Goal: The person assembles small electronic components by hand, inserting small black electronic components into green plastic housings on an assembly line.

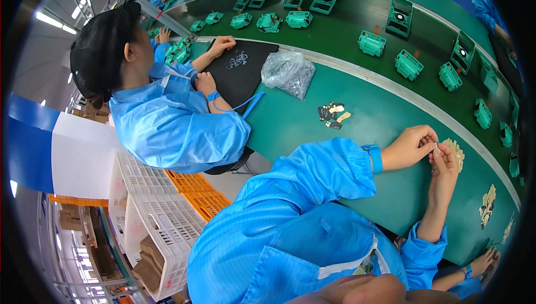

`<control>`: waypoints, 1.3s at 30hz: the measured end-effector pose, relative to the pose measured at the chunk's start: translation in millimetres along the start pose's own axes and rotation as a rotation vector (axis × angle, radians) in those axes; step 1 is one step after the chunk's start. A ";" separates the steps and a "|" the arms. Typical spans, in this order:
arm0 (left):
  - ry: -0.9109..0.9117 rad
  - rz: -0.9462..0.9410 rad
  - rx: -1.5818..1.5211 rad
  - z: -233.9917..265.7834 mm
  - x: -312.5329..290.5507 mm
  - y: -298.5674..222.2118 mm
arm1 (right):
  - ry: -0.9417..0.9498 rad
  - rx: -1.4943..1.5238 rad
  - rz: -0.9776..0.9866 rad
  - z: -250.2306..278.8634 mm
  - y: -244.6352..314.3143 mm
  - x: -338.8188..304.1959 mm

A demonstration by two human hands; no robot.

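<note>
Head view: small pale piece (436,146) is pinched at the fingertips of both hands, above the green table (385,105). Left hand (410,147): thumb and forefinger closed together on it. Right hand (444,165): fingertips brought together on it from the other side; exact shape hidden by the fingers. Cream pile (459,157) is seen just beside the right hand. Black-and-cream pile (329,115) is left well apart, near the bagged grey parts (298,81).

Cream pieces (460,156), striped blue sleeve (326,170), green table (385,100)
</note>
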State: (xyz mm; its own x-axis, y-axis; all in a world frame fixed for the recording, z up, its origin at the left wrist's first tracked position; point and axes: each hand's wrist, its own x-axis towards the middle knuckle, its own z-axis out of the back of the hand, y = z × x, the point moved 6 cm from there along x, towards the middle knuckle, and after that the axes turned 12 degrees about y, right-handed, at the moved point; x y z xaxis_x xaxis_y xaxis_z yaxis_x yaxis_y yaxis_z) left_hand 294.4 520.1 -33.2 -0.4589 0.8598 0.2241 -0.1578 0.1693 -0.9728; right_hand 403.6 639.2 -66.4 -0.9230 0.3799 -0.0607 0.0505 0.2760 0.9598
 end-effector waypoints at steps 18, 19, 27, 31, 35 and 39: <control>-0.013 0.025 -0.096 -6.9 -1.2 16.8 | 0.003 0.095 -0.025 -5.3 8.1 -5.6; -0.028 0.028 -0.057 -6.6 -1.1 16.5 | 0.013 0.117 -0.025 -6.3 9.4 -6.4; -0.094 -0.101 0.285 0.4 -2.3 -4.3 | 0.029 0.090 -0.031 -8.4 8.8 -3.4; -0.115 -0.293 0.530 -7.8 -3.3 -15.8 | -0.006 -0.032 0.027 5.3 -0.6 -3.0; -0.075 -0.307 0.570 -18.5 -4.9 -28.0 | -0.001 -0.187 0.110 14.2 2.6 -10.5; -0.121 -0.341 0.657 -14.6 -9.1 -27.1 | 0.022 -0.262 0.144 5.8 3.1 -6.9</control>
State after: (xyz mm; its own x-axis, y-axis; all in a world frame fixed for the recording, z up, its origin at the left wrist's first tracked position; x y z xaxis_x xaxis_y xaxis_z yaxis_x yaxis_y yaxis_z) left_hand 315.6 514.7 -9.8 -0.3777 0.7456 0.5490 -0.7809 0.0621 -0.6216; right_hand 412.3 642.5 -64.6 -0.9216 0.3790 0.0842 0.0836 -0.0180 0.9963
